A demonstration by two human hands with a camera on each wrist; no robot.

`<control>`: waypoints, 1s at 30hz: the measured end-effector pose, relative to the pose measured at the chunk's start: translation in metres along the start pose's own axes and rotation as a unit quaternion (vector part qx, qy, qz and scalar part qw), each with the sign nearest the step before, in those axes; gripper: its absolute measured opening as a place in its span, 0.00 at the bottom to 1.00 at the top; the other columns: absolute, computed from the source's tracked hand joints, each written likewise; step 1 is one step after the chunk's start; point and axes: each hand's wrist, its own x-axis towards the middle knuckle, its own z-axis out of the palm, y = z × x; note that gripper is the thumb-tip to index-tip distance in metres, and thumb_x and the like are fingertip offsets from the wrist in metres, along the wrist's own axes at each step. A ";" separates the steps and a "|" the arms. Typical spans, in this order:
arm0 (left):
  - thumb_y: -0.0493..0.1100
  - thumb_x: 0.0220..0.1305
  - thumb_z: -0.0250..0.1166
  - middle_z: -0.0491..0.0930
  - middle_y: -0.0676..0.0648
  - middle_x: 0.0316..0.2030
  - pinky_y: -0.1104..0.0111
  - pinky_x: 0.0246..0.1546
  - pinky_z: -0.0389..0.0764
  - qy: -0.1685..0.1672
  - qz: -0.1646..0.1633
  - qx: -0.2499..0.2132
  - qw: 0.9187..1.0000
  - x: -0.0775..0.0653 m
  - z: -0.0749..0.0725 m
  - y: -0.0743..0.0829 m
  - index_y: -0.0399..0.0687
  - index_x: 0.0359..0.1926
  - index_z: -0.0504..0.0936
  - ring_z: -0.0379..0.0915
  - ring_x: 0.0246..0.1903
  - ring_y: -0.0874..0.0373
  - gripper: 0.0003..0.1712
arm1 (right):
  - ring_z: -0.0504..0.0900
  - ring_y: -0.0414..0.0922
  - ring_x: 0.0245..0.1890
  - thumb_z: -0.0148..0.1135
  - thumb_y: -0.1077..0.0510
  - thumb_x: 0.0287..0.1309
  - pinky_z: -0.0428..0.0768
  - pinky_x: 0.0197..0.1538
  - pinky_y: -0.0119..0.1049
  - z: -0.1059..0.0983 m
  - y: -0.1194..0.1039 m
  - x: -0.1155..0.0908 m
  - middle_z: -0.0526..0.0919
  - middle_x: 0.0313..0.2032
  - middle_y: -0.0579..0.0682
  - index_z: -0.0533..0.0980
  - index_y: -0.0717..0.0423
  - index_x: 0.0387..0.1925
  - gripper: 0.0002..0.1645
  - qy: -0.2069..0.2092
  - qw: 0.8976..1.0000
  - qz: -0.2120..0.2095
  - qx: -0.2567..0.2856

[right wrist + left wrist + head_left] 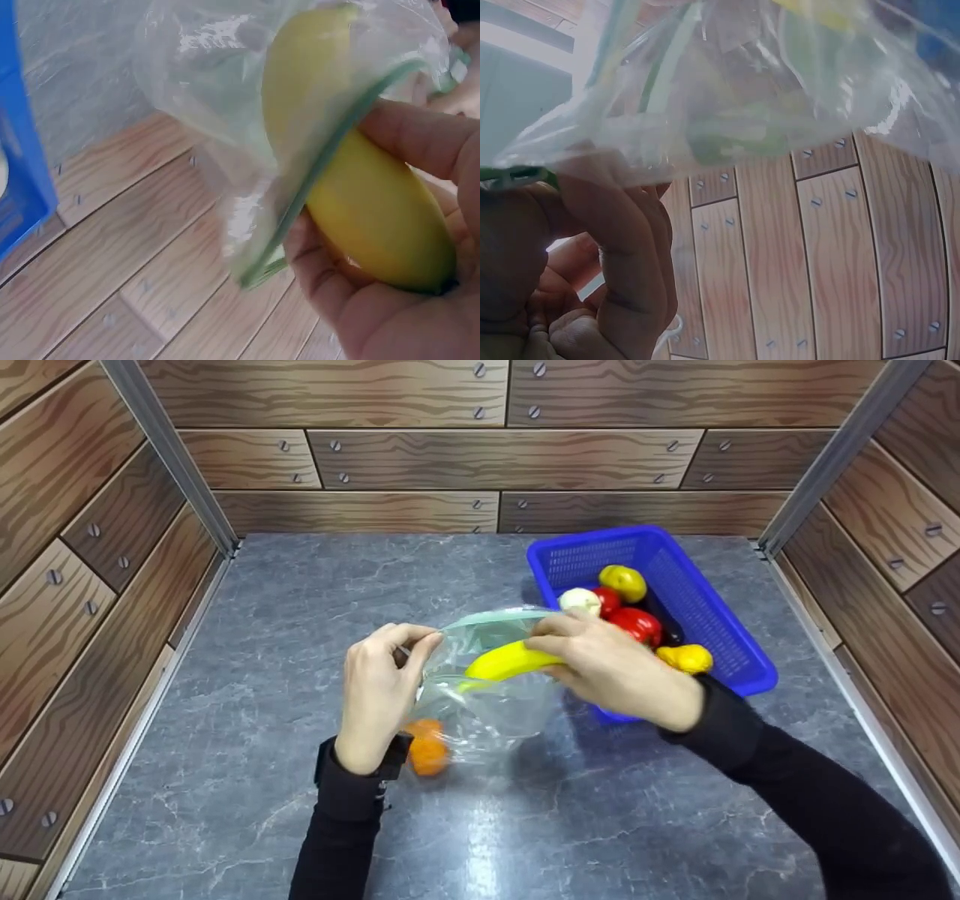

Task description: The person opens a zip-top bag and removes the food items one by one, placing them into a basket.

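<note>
A clear zip bag (487, 724) with a green closure strip hangs with its mouth apart above the table. My left hand (379, 682) pinches the left end of its rim between thumb and forefinger; in the left wrist view the same hand (622, 247) is at the green strip. A yellow banana (502, 661) slants into the bag, gripped by its outer end in my right hand (615, 664). In the right wrist view, the banana (382, 217) crosses the green strip, its far part behind the plastic. An orange fruit (427, 746) shows beside the left wrist, partly covered.
To the right stands a blue plastic basket (720, 607) holding a yellow-green fruit (622, 583), a whitish one (580, 600), red ones (636, 627), a dark one and a yellow pepper-like one (686, 658). Wood-patterned walls (405, 457) surround the grey marbled table (360, 577).
</note>
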 end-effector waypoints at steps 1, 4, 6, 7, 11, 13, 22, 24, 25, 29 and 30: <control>0.47 0.63 0.66 0.82 0.53 0.25 0.75 0.24 0.71 -0.001 0.000 0.001 1.000 0.000 0.000 0.000 0.51 0.34 0.88 0.70 0.19 0.62 0.08 | 0.78 0.53 0.46 0.73 0.64 0.49 0.79 0.50 0.45 -0.003 0.003 -0.003 0.83 0.46 0.54 0.82 0.58 0.49 0.23 0.009 1.000 -0.003 0.002; 0.47 0.63 0.66 0.82 0.53 0.24 0.75 0.24 0.70 -0.004 0.001 0.001 1.000 0.000 0.002 0.000 0.51 0.34 0.88 0.70 0.19 0.59 0.08 | 0.77 0.53 0.47 0.74 0.65 0.47 0.77 0.52 0.45 -0.010 0.010 -0.010 0.83 0.46 0.53 0.82 0.57 0.48 0.22 0.039 0.999 -0.025 -0.002; 0.47 0.63 0.66 0.82 0.52 0.24 0.75 0.24 0.70 -0.007 0.002 0.000 1.000 -0.001 0.002 -0.001 0.50 0.34 0.88 0.70 0.19 0.57 0.08 | 0.77 0.53 0.47 0.74 0.65 0.48 0.76 0.52 0.44 -0.014 0.013 -0.013 0.83 0.46 0.53 0.82 0.57 0.48 0.22 0.058 0.997 -0.051 -0.019; 0.47 0.63 0.66 0.82 0.52 0.24 0.75 0.24 0.70 -0.007 0.001 -0.001 1.000 -0.001 0.002 -0.001 0.50 0.34 0.88 0.70 0.19 0.56 0.08 | 0.77 0.53 0.48 0.73 0.65 0.49 0.76 0.52 0.44 -0.016 0.014 -0.014 0.83 0.47 0.53 0.82 0.56 0.48 0.22 0.068 0.995 -0.064 -0.028; 0.46 0.63 0.66 0.83 0.51 0.25 0.75 0.23 0.71 0.003 0.001 -0.010 1.000 0.000 0.000 -0.001 0.49 0.34 0.88 0.71 0.19 0.55 0.08 | 0.77 0.55 0.47 0.71 0.67 0.47 0.77 0.54 0.48 -0.027 0.016 -0.020 0.83 0.47 0.55 0.81 0.58 0.48 0.22 0.115 0.987 -0.100 -0.053; 0.46 0.63 0.67 0.84 0.51 0.26 0.76 0.23 0.72 0.012 0.000 -0.012 1.000 0.001 -0.002 -0.002 0.49 0.34 0.88 0.72 0.19 0.57 0.08 | 0.78 0.55 0.46 0.71 0.68 0.46 0.77 0.53 0.48 -0.036 0.018 -0.024 0.83 0.47 0.56 0.82 0.59 0.47 0.22 0.140 0.984 -0.095 -0.046; 0.46 0.63 0.67 0.83 0.50 0.25 0.77 0.21 0.67 0.048 -0.013 0.010 0.999 0.004 -0.012 -0.006 0.48 0.34 0.89 0.70 0.17 0.58 0.08 | 0.77 0.55 0.44 0.76 0.72 0.40 0.70 0.49 0.34 -0.075 0.054 -0.052 0.84 0.47 0.57 0.84 0.58 0.47 0.26 0.185 0.982 -0.005 -0.027; 0.46 0.63 0.67 0.83 0.50 0.25 0.77 0.22 0.67 0.052 -0.014 0.012 0.998 0.004 -0.013 -0.007 0.48 0.35 0.89 0.71 0.18 0.57 0.08 | 0.77 0.54 0.43 0.76 0.71 0.41 0.69 0.47 0.31 -0.078 0.068 -0.059 0.84 0.47 0.57 0.84 0.58 0.46 0.26 0.181 0.982 0.021 -0.041; 0.46 0.63 0.67 0.83 0.49 0.25 0.77 0.22 0.68 0.053 -0.014 0.012 0.998 0.004 -0.013 -0.007 0.47 0.35 0.89 0.71 0.18 0.56 0.08 | 0.76 0.54 0.43 0.76 0.70 0.41 0.69 0.47 0.31 -0.078 0.076 -0.062 0.84 0.47 0.57 0.84 0.59 0.46 0.25 0.179 0.982 0.035 -0.046; 0.46 0.63 0.67 0.83 0.49 0.25 0.77 0.22 0.69 0.053 -0.014 0.011 0.998 0.004 -0.013 -0.006 0.47 0.34 0.89 0.72 0.18 0.56 0.08 | 0.75 0.54 0.40 0.76 0.68 0.43 0.66 0.41 0.34 -0.072 0.108 -0.067 0.84 0.46 0.57 0.84 0.59 0.46 0.23 0.166 0.981 0.086 -0.052; 0.46 0.63 0.67 0.83 0.49 0.25 0.76 0.22 0.69 0.052 -0.014 0.009 0.999 0.004 -0.013 -0.006 0.47 0.34 0.89 0.72 0.18 0.56 0.08 | 0.75 0.54 0.39 0.76 0.68 0.43 0.66 0.40 0.35 -0.069 0.116 -0.067 0.84 0.45 0.58 0.84 0.60 0.45 0.22 0.163 0.981 0.096 -0.049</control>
